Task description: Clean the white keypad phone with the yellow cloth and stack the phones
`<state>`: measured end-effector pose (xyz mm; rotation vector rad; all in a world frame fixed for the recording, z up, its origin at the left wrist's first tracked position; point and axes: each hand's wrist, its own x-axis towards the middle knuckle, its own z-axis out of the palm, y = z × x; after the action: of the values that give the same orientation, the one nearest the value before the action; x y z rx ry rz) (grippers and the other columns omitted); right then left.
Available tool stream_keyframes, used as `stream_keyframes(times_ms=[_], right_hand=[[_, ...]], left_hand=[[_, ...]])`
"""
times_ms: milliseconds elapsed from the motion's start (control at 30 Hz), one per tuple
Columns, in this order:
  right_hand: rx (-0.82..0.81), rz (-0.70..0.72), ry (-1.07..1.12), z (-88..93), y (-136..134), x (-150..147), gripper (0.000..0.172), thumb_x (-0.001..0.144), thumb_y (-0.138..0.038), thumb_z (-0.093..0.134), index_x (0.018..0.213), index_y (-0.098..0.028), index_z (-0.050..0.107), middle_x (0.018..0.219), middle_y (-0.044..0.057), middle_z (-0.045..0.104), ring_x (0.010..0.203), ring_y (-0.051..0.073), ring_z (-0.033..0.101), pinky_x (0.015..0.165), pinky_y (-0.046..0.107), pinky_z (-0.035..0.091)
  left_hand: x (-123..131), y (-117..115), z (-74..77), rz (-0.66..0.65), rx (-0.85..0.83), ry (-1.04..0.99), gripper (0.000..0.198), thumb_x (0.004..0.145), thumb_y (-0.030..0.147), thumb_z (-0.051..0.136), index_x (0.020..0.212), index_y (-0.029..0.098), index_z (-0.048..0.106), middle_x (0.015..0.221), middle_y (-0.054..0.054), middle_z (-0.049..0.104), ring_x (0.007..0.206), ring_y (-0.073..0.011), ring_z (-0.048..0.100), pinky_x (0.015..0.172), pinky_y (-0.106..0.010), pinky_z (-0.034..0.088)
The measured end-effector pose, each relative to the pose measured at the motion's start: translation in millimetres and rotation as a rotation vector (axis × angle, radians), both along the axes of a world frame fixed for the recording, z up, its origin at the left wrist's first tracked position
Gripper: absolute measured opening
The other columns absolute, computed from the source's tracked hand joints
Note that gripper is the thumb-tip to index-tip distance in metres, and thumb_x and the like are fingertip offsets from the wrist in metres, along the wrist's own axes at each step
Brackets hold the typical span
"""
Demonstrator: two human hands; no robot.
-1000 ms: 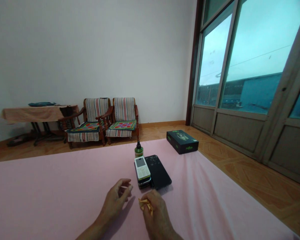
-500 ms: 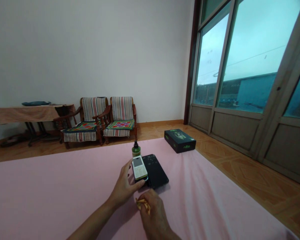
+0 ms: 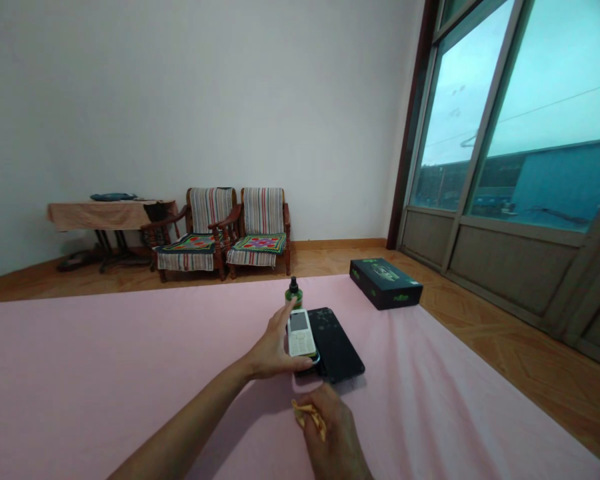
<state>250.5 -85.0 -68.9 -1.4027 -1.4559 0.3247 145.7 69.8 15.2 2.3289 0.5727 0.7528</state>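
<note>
Back wall (image 3: 330,120): pale and plain, two armchairs (image 3: 263,220) with striped covers before it.
Windows (image 3: 545,107): on the right side, above grey panels.
Pink cloth (image 3: 130,347): spread across the foreground under everything handled.
White phone (image 3: 301,333): face up atop a dark stack (image 3: 306,372), at the left side of a black slab (image 3: 337,347).
Left hand (image 3: 270,350): thumb by the phone's lower end, fingers along its left side; whether it grips firmly, I cannot tell.
Right hand (image 3: 335,427): closed on a crumpled yellow cloth (image 3: 314,421), near the slab's lower edge.
Green bottle (image 3: 294,292): upright just beyond the phone.
Black box (image 3: 386,283): flat, farther right, well apart from both hands.
</note>
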Motion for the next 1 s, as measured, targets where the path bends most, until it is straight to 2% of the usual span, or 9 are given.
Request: stream_keyframes(times_ms=[100, 333, 667, 867, 1000], right_hand=[[-0.015, 0.003, -0.01, -1.3, 0, 1, 0.03, 0.072, 0.001, 0.047, 0.084, -0.019, 0.065, 0.082, 0.005, 0.062, 0.08, 0.019, 0.061, 0.069, 0.026, 0.047], [-0.029, -0.012, -0.043, -2.2, 0, 2, 0.029, 0.072, 0.0, 0.048, 0.086, -0.019, 0.065, 0.083, 0.005, 0.063, 0.08, 0.019, 0.062, 0.069, 0.025, 0.047], [-0.013, -0.012, -0.163, -1.0, -1, 6, 0.028, 0.07, 0.001, 0.049, 0.083, -0.019, 0.065, 0.08, 0.004, 0.064, 0.076, 0.017, 0.063, 0.067, 0.022, 0.046], [-0.028, -0.02, -0.148, 0.0, -2, 5, 0.025, 0.074, -0.001, 0.048, 0.081, -0.019, 0.065, 0.079, 0.004, 0.064, 0.076, 0.017, 0.062, 0.067, 0.022, 0.047], [-0.047, -0.012, -0.12, 0.3, -4, 5, 0.027, 0.073, -0.001, 0.047, 0.084, -0.018, 0.065, 0.081, 0.005, 0.063, 0.078, 0.017, 0.063, 0.067, 0.023, 0.048]], left_hand=[[6, 3, 6.8, -0.004, 0.027, 0.088, 0.121, 0.054, 0.047, 0.083, 0.15, 0.013, 0.017, 0.15, -0.022, 0.027, 0.137, -0.0418, 0.025, 0.112, -0.056, 0.018], [15, 9, 20.3, -0.053, 0.069, 0.286, 0.125, 0.046, 0.051, 0.084, 0.149, 0.018, 0.021, 0.151, -0.02, 0.028, 0.137, -0.0418, 0.024, 0.112, -0.056, 0.02], [13, 10, 17.4, -0.049, 0.091, 0.35, 0.127, 0.048, 0.047, 0.083, 0.15, 0.014, 0.016, 0.152, -0.022, 0.023, 0.14, -0.0426, 0.017, 0.113, -0.055, 0.018], [17, 7, 14.5, -0.037, 0.086, 0.293, 0.123, 0.049, 0.046, 0.083, 0.149, 0.014, 0.018, 0.145, -0.02, 0.031, 0.134, -0.0378, 0.028, 0.113, -0.049, 0.024], [4, 1, 12.2, -0.013, 0.083, 0.253, 0.121, 0.05, 0.041, 0.084, 0.148, 0.017, 0.017, 0.141, -0.017, 0.033, 0.131, -0.0365, 0.031, 0.112, -0.051, 0.024]])
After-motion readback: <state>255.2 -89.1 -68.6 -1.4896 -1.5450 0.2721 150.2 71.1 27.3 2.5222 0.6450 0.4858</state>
